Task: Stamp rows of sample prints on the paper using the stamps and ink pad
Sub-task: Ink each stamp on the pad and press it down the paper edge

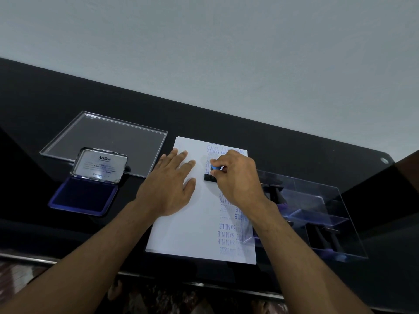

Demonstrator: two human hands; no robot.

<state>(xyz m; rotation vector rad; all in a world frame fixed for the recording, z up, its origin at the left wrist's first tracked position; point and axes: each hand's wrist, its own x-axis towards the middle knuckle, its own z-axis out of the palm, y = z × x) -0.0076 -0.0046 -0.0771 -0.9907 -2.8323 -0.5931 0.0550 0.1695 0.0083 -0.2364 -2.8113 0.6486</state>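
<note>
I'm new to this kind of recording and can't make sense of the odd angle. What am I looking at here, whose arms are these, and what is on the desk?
There is no machine: a person wears a camera on the head, so this one picture looks down along their own two arms. The wide lens bends the black desk and the wall behind it.

The left hand lies flat on the paper, steadying it. The right hand grips a stamp with a blue knob, its black base down on the paper. Blue SAMPLE prints run along the paper's right side.

On the left sits an open ink pad, lid raised, and behind it a clear flat lid. On the right stands a clear box holding more stamps.
</note>
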